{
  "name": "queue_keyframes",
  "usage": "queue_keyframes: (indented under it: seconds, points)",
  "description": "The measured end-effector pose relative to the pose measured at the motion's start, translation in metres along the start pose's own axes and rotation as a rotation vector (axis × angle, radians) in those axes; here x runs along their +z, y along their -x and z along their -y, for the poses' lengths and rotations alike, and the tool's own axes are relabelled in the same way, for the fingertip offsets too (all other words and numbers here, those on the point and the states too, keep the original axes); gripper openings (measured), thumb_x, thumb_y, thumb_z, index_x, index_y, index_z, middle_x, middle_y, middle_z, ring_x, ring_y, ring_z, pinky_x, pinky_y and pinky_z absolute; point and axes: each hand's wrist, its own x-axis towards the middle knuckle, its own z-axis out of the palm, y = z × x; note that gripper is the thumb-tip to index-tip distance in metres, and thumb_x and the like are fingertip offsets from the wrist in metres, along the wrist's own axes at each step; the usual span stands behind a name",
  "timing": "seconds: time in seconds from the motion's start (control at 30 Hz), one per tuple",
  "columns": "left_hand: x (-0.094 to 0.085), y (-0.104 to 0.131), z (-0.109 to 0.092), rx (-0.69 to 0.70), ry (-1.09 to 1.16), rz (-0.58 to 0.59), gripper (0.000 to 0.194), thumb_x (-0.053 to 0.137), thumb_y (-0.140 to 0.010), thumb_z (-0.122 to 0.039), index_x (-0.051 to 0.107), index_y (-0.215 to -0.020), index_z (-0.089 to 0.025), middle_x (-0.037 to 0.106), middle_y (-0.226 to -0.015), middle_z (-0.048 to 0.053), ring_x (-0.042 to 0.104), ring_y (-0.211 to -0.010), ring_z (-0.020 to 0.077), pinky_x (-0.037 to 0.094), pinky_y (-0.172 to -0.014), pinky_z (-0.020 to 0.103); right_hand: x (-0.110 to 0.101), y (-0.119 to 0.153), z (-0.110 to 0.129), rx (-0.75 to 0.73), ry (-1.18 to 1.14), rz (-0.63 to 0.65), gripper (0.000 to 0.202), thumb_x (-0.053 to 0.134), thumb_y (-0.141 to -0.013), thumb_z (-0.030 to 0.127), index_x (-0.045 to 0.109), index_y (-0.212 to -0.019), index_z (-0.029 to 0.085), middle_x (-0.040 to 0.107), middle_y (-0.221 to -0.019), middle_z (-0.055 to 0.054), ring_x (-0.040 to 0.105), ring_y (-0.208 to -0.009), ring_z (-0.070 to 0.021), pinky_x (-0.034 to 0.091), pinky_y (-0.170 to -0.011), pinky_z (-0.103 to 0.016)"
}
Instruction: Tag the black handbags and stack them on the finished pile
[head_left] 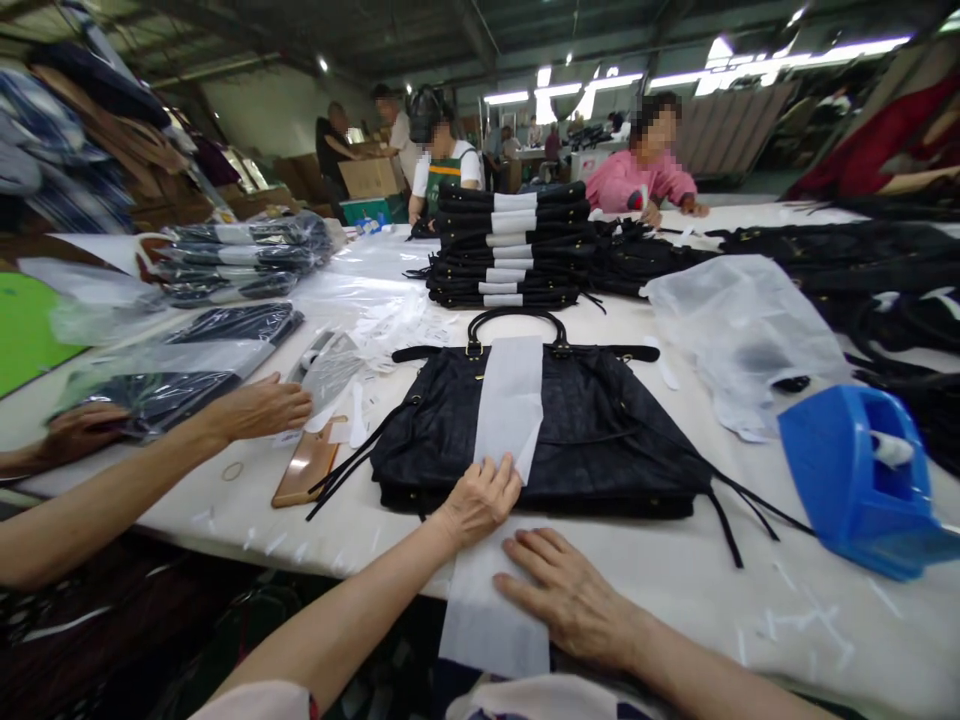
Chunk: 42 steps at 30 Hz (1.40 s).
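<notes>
A black handbag (600, 440) lies flat in front of me, its two handles toward the far side and thin straps trailing at both sides. A long white paper strip (510, 390) runs down its middle and over the near edge of the table. My left hand (484, 497) grips the strip at the bag's lower edge, fingers bent and close together. Below it, my right hand (574, 595) rests on the hanging part of the strip with its fingers spread.
A stack of banded black bags (514, 250) stands behind. To the right are a blue plastic holder (855, 480) and a clear plastic bag (750, 330). At left, a co-worker's hands (262, 405) are near plastic-wrapped bags (202, 350) and a copper-coloured phone-like slab (306, 465).
</notes>
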Motion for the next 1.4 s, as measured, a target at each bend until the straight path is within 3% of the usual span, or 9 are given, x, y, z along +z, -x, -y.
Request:
queue_keyframes:
  seconds: [0.2, 0.4, 0.53, 0.67, 0.77, 0.9, 1.0, 1.17, 1.4]
  points:
    - [0.004, -0.017, 0.014, -0.017, -0.006, -0.046, 0.032, 0.031, -0.088, -0.017, 0.051, -0.112, -0.013, 0.056, -0.117, 0.016, 0.058, -0.078, 0.0192, 0.039, -0.056, 0.03, -0.02, 0.019, 0.022, -0.12, -0.091, -0.205, 0.045, 0.039, -0.075, 0.012, 0.047, -0.119, 0.006, 0.062, -0.104, -0.017, 0.055, -0.105, -0.0205, 0.043, -0.092, -0.035]
    - [0.005, -0.022, 0.006, 0.002, -0.001, -0.015, 0.042, 0.032, -0.088, -0.016, 0.037, -0.129, -0.02, 0.056, -0.117, 0.015, 0.058, -0.083, 0.0196, 0.042, -0.063, 0.03, -0.033, 0.048, 0.038, 0.069, -0.23, 0.076, 0.05, 0.041, -0.069, 0.007, 0.053, -0.117, 0.013, 0.061, -0.111, -0.012, 0.052, -0.111, -0.0196, 0.041, -0.096, -0.031]
    - [0.001, -0.02, -0.002, 0.005, 0.029, 0.04, 0.044, 0.032, -0.088, -0.016, 0.034, -0.132, -0.021, 0.052, -0.12, 0.017, 0.057, -0.09, 0.0209, 0.043, -0.067, 0.032, -0.093, 0.041, 0.028, 0.14, -0.319, 0.242, 0.058, 0.047, -0.074, 0.011, 0.042, -0.13, 0.026, 0.041, -0.135, -0.004, 0.038, -0.123, -0.0184, 0.039, -0.098, -0.031]
    - [0.005, -0.018, -0.011, -0.044, 0.02, 0.036, 0.044, 0.035, -0.088, -0.018, 0.034, -0.131, -0.022, 0.052, -0.121, 0.017, 0.055, -0.096, 0.0237, 0.044, -0.069, 0.033, -0.132, -0.025, -0.023, 0.17, -0.267, -0.077, 0.048, 0.044, -0.085, 0.032, 0.037, -0.132, 0.023, 0.043, -0.133, -0.004, 0.041, -0.121, -0.0155, 0.035, -0.101, -0.031]
    - [0.008, -0.017, -0.017, -0.093, 0.002, 0.035, 0.046, 0.037, -0.087, -0.018, 0.033, -0.132, -0.025, 0.051, -0.122, 0.015, 0.055, -0.098, 0.0243, 0.044, -0.069, 0.033, -0.106, -0.085, -0.08, 0.364, 0.096, -0.34, 0.046, 0.032, -0.09, 0.035, 0.038, -0.132, 0.016, 0.037, -0.137, -0.01, 0.028, -0.129, -0.0198, 0.023, -0.106, -0.04]
    - [0.01, -0.016, -0.023, -0.127, 0.0, 0.006, 0.048, 0.039, -0.088, -0.023, 0.029, -0.134, -0.028, 0.053, -0.121, 0.015, 0.055, -0.098, 0.0236, 0.043, -0.071, 0.032, -0.043, -0.109, -0.139, 0.612, 0.337, -0.117, 0.062, 0.033, -0.086, 0.053, 0.033, -0.135, 0.015, 0.025, -0.142, -0.016, 0.019, -0.132, -0.0283, 0.014, -0.105, -0.049]
    - [0.013, -0.015, -0.025, -0.148, -0.007, -0.054, 0.049, 0.041, -0.087, -0.023, 0.03, -0.134, -0.028, 0.055, -0.119, 0.015, 0.056, -0.098, 0.0238, 0.043, -0.074, 0.034, -0.021, -0.106, -0.158, 0.807, 0.421, -0.125, 0.07, 0.026, -0.085, 0.058, 0.03, -0.136, 0.01, 0.024, -0.141, -0.021, 0.019, -0.131, -0.0316, 0.01, -0.104, -0.051]
    - [0.016, -0.014, -0.029, -0.205, 0.033, -0.142, 0.049, 0.045, -0.085, -0.025, 0.035, -0.133, -0.024, 0.058, -0.116, 0.015, 0.058, -0.098, 0.0262, 0.044, -0.077, 0.037, -0.029, -0.144, -0.182, 0.81, 0.489, -0.171, 0.067, 0.02, -0.087, 0.057, 0.028, -0.137, 0.012, 0.023, -0.142, -0.019, 0.015, -0.132, -0.032, 0.007, -0.103, -0.052]
    - [0.019, -0.016, -0.025, -0.284, 0.178, -0.175, 0.046, 0.047, -0.082, -0.031, 0.045, -0.127, -0.019, 0.061, -0.111, 0.015, 0.056, -0.104, 0.0289, 0.044, -0.081, 0.038, -0.045, -0.193, -0.266, 0.817, 0.428, -0.076, 0.073, 0.018, -0.082, 0.066, 0.023, -0.139, 0.021, 0.019, -0.144, -0.016, 0.015, -0.131, -0.032, 0.008, -0.102, -0.055]
